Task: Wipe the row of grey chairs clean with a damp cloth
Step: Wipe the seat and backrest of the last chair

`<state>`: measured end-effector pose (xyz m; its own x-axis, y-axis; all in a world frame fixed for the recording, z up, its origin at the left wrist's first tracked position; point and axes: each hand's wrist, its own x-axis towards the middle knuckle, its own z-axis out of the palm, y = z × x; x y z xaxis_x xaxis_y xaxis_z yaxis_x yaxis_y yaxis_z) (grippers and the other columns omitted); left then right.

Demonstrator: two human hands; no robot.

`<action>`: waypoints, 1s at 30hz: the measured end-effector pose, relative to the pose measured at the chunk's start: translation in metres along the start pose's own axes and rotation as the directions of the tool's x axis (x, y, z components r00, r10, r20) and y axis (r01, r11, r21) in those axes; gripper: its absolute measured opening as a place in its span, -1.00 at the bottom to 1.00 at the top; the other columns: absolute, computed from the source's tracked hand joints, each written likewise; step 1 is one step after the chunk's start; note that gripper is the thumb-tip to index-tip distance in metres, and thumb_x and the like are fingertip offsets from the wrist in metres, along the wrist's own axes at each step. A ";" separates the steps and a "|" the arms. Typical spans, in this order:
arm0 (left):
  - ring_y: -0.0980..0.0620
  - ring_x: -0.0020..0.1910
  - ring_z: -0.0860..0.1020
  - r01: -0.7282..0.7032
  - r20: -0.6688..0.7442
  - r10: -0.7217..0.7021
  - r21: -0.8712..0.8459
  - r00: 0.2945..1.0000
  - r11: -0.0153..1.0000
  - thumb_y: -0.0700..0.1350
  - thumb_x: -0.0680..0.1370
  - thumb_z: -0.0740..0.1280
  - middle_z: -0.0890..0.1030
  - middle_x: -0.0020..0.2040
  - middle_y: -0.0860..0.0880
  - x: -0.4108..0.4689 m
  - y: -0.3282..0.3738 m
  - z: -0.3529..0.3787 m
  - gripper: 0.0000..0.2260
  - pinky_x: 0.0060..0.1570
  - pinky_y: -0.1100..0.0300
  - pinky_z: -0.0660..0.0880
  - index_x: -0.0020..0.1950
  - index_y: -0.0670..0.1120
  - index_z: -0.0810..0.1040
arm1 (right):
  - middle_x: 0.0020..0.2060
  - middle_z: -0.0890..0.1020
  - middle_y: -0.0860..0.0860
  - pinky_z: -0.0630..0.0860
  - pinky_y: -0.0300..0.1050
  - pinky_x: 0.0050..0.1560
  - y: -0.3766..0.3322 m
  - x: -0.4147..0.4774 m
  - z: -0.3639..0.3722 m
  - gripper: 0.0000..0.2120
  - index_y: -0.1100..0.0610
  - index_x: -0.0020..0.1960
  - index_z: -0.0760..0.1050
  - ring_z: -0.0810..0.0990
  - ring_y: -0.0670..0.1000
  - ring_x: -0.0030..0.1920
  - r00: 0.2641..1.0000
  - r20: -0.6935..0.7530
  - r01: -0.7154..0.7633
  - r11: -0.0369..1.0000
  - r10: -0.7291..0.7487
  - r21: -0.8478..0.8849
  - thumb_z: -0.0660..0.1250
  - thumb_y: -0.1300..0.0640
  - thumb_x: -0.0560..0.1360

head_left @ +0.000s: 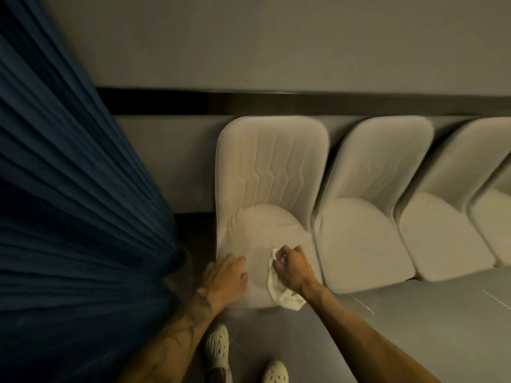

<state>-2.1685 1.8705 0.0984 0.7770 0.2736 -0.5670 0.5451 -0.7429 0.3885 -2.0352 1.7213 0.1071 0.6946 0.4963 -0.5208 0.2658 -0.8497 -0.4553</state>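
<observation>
A pleated blue curtain (69, 189) hangs left of the left hand (225, 275), whose fingers (235, 262) lie straight and flat on the front of the first grey chair (265, 167). Just right of them, the right hand (290, 265) curls its fingers around a white cloth (279, 291) pressed on the same seat, its tail trailing over the front edge. The second grey chair (359, 230) stands further right.

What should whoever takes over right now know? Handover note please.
Left hand: flat on the front left seat of the first chair, holding nothing.
Right hand: fingers grip the white cloth, held against that seat's front edge.
Done: wiping under way on this chair, beside the blue curtain; how much is clean cannot be told.
Left: rest of it, then the three chairs to its right.
</observation>
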 end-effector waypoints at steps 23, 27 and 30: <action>-0.18 0.48 0.35 -0.046 -0.030 0.058 0.294 0.998 0.955 0.15 0.69 0.12 0.36 0.54 -0.10 0.030 0.406 -0.014 -0.50 0.44 -0.05 0.28 0.60 0.00 0.30 | 0.21 0.47 0.14 0.47 -0.03 0.24 0.251 -0.059 -0.294 -0.79 0.09 0.17 0.55 0.57 0.18 0.11 0.984 -0.175 0.009 0.987 0.019 0.161 0.34 0.02 0.59; -0.18 0.54 0.29 -0.071 -0.016 0.079 0.287 0.997 0.955 0.18 0.70 0.11 0.29 0.60 -0.09 0.064 0.476 -0.006 -0.47 0.49 -0.05 0.22 0.64 0.02 0.24 | 0.19 0.51 0.19 0.42 -0.11 0.21 0.304 -0.048 -0.348 -0.79 0.13 0.15 0.58 0.56 0.20 0.15 0.978 -0.205 -0.006 0.984 0.043 0.179 0.35 0.06 0.58; -0.18 0.57 0.25 -0.091 -0.009 0.098 0.296 0.995 0.951 0.18 0.70 0.10 0.24 0.63 -0.09 0.102 0.529 0.000 -0.47 0.52 -0.06 0.19 0.65 0.03 0.21 | 0.16 0.53 0.22 0.39 -0.14 0.22 0.344 -0.029 -0.391 -0.79 0.16 0.15 0.59 0.52 0.20 0.22 0.974 -0.220 -0.021 0.984 0.060 0.175 0.35 0.08 0.57</action>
<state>-1.8010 1.5054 0.2461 0.8292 0.2049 -0.5200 0.3547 -0.9119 0.2064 -1.7024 1.3451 0.2478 0.8392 0.3933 -0.3757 0.1299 -0.8157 -0.5637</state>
